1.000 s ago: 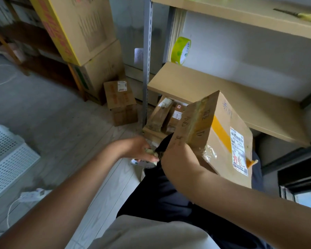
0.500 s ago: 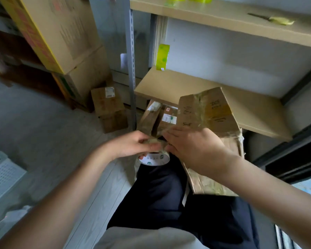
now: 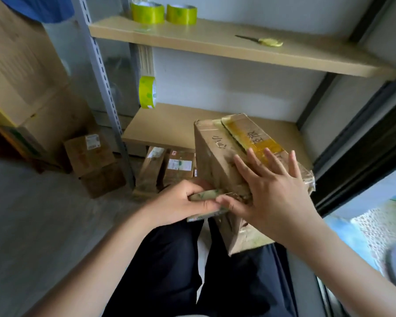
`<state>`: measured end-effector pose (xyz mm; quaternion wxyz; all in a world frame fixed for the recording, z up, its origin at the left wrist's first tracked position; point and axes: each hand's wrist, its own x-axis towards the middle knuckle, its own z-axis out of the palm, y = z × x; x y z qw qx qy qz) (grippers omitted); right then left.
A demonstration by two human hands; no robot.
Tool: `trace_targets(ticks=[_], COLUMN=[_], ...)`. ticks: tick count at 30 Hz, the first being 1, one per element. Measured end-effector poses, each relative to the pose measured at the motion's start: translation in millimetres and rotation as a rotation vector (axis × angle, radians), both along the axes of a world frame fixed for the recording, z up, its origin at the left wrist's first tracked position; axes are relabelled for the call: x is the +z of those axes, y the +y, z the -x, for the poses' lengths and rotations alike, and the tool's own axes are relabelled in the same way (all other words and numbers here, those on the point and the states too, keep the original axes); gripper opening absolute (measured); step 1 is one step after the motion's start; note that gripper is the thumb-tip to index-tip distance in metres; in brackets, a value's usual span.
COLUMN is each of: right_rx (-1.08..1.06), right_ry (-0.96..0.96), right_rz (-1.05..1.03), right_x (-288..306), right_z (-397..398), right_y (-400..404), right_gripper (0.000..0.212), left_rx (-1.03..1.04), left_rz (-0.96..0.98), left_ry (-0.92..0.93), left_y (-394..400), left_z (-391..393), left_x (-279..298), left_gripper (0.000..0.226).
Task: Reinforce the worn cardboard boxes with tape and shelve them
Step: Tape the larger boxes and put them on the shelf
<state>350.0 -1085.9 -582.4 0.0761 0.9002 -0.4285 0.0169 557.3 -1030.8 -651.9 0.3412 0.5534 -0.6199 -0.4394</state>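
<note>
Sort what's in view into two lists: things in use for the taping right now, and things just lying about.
In use:
- worn box on the lap
- right hand, fingers spread flat on the box
- left hand, gripping the tape roll at the box's near edge

Lying about:
- two tape rolls and a knife on the upper shelf
- upright tape roll
- small boxes on the floor

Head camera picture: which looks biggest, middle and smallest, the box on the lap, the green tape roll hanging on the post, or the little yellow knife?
1. Worn brown cardboard box on the lap, though it is nearest the camera.
2. Green tape roll hanging on the grey post.
3. Yellow-handled knife on the top shelf, which is farthest away.
</note>
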Motion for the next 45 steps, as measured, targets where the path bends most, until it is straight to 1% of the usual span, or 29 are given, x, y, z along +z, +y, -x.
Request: trace_targets(ticks=[2,5,9,11,12,14,15,16,17,18,19,21,22,23,24,26,27,28,30,32,33,36,37,39,40,41,43,45], right_rx=[-0.021,0.035,0.103,0.143,0.159,0.19,0.207,0.22,0.224,0.212,0.179,0.029,-0.075,-0.175,-0.253,-0.334,-0.355,-0.365,-0.335,-0.282,-0.25,-0.165,-0.136,-0.097,-0.087,-0.094,-0.135,-0.138], right_ry=[-0.008,-0.049,-0.212,-0.238,-0.248,-0.285,-0.306,-0.325,-0.349,-0.388,-0.444,-0.566,-0.635,-0.728,-0.856,-1.126,-1.207,-1.248,-1.318,-1.37,-1.429,-1.684,-1.704,-1.634,-1.619,-1.632,-1.732,-1.794], right_rz=[-0.033,-0.111,-0.167,-0.174,-0.173,-0.157,-0.139,-0.111,-0.069,-0.011,0.058,0.188,0.217,0.186,0.083,-0.173,-0.241,-0.269,-0.35,-0.472,-0.564,-0.901,-0.969,-0.999,-1.013,-1.046,-1.154,-1.239], right_x=[-1,-2,-4,-7,-9,-12,-13,-15,-18,-22,-26,-36,-43,-51,-57,-66,-68,-68,-61,-51,-49,-52,-55,-68,-76,-86,-108,-124], right_z=[9,30,54,59,60,62,63,63,63,62,60,54,50,46,42,35,35,35,38,39,38,39,39,40,40,41,46,53], right_y=[-7,-22,-38,-44,-47,-52,-54,-55,-56,-56,-55,-49,-44,-39,-33,-31,-33,-37,-49,-60,-66,-82,-85,-89,-89,-90,-87,-79], right_gripper=[0.092,0.079,0.076,0.074,0.073,0.07,0.068,0.067,0.066,0.066,0.067,0.074,0.08,0.085,0.088,0.09,0.09,0.09,0.088,0.088,0.088,0.094,0.094,0.084,0.078,0.072,0.061,0.057], left_rx=[-0.031,-0.033,-0.047,-0.063,-0.053,0.045,0.156,0.284,0.407,0.506,0.578,0.639,0.637,0.619,0.606,0.637,0.66,0.698,0.807,0.924,0.97,1.072,1.105,1.142,1.14,1.128,1.088,1.035], left_rz=[0.015,0.012,-0.072,-0.059,-0.023,0.143,0.204,0.221,0.222,0.212,0.173,-0.003,-0.097,-0.157,-0.182,-0.147,-0.125,-0.098,-0.039,0.028,0.042,0.024,0.036,0.09,0.122,0.145,0.155,0.121], left_ry=[-0.001,0.029,0.086,0.077,0.062,-0.003,0.01,0.078,0.136,0.15,0.126,0.052,0.026,0.024,0.06,0.17,0.207,0.216,0.215,0.228,0.2,0.107,0.133,0.215,0.226,0.216,0.179,0.154], left_y=[-9,-18,-24,-26,-27,-35,-42,-54,-69,-87,-105,-138,-150,-157,-162,-168,-167,-165,-157,-144,-133,-98,-86,-61,-49,-39,-23,-14], left_z=[7,17,31,36,35,31,26,19,10,0,-9,-16,-16,-16,-14,-11,-9,-7,-4,-5,-6,-5,-4,1,4,7,16,27], left_x=[5,10,12,13,14,18,20,22,21,21,20,20,18,16,10,2,1,2,2,-1,-2,-1,-1,-3,-3,-3,-6,-14], left_gripper=[0.065,0.053,0.046,0.056,0.062,0.065,0.061,0.058,0.061,0.066,0.073,0.087,0.095,0.098,0.093,0.078,0.072,0.067,0.057,0.043,0.039,0.042,0.037,0.027,0.023,0.02,0.014,0.012])
